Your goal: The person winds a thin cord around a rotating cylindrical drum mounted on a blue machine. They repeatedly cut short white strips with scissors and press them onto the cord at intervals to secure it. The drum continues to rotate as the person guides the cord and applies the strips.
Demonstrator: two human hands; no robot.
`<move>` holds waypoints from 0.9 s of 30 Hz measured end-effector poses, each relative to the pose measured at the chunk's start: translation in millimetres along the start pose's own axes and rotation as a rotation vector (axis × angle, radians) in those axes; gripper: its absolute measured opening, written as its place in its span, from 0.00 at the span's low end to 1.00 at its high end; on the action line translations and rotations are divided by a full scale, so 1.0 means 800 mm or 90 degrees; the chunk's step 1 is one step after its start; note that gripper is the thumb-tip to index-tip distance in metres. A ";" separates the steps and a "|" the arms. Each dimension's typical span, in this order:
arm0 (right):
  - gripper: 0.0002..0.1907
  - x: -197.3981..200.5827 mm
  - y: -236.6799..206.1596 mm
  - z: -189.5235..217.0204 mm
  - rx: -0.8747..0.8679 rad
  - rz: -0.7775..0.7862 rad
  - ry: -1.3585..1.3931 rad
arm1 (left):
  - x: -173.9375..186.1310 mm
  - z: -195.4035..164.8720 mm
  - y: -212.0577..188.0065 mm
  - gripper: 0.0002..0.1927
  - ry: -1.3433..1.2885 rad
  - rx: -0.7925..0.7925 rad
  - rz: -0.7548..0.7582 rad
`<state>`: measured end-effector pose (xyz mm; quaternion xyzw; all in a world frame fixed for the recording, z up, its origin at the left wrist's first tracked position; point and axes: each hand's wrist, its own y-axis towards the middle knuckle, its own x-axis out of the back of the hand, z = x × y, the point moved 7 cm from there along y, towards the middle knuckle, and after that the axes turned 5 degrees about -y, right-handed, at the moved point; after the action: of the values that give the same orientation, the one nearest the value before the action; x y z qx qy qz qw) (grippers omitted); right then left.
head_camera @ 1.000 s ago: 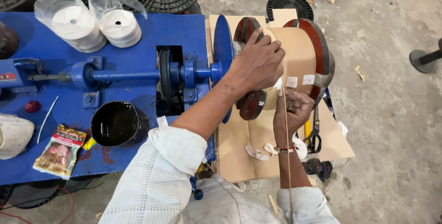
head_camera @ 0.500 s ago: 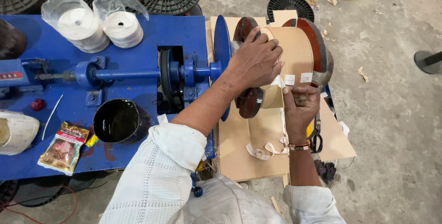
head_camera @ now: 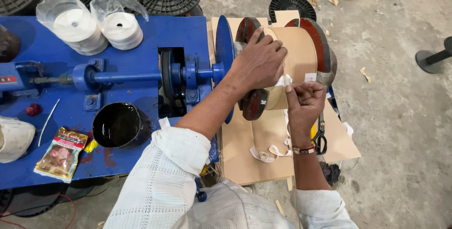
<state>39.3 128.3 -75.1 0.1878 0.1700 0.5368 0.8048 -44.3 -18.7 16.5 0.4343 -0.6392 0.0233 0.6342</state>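
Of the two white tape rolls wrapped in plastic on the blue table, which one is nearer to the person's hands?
The right tape roll, beside the left tape roll, lies closer to the left hand.

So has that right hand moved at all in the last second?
Yes. The right hand has risen from low beside the scissors up to the paper-wrapped coil, near the left hand.

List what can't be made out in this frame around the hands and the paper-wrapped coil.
Head view only:
- Coil surface under the left hand: covered by the palm.
- What the right hand pinches: white tape or thread, too small to tell.
- Scissors: blades hidden behind the right wrist.
- White object on the blue bench: cut off by the left edge.
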 end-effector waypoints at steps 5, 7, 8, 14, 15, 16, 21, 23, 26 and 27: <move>0.25 -0.003 -0.012 0.008 -0.011 0.078 -0.020 | 0.007 -0.005 0.000 0.11 -0.102 -0.042 0.047; 0.26 -0.002 -0.013 0.009 -0.018 0.089 -0.022 | 0.002 -0.005 -0.002 0.09 -0.166 -0.031 0.120; 0.26 -0.003 -0.013 0.008 -0.020 0.093 -0.010 | 0.007 -0.008 -0.002 0.10 -0.168 -0.052 0.105; 0.28 -0.006 -0.011 0.006 -0.019 0.121 0.008 | 0.017 -0.022 -0.003 0.12 -0.150 -0.128 0.078; 0.28 -0.007 -0.012 0.006 -0.024 0.126 0.008 | 0.018 -0.023 -0.004 0.12 -0.148 -0.132 0.073; 0.28 -0.006 -0.012 0.006 -0.033 0.121 0.008 | 0.019 -0.024 -0.004 0.12 -0.146 -0.137 0.066; 0.29 -0.004 -0.013 0.005 -0.051 0.109 -0.006 | 0.018 -0.023 -0.004 0.12 -0.126 -0.114 0.090; 0.29 -0.006 -0.012 0.006 -0.041 0.112 -0.009 | 0.017 -0.023 -0.003 0.15 -0.133 -0.109 0.096; 0.29 -0.006 -0.011 0.004 -0.040 0.114 -0.007 | 0.018 -0.024 -0.002 0.15 -0.129 -0.116 0.093; 0.29 -0.006 -0.012 0.004 -0.042 0.115 -0.006 | 0.018 -0.023 -0.003 0.13 -0.122 -0.114 0.099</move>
<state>46.2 120.1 -76.7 0.1779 0.1309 0.6113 0.7599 -25.9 -16.6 30.7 0.3254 -0.7281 -0.0263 0.6027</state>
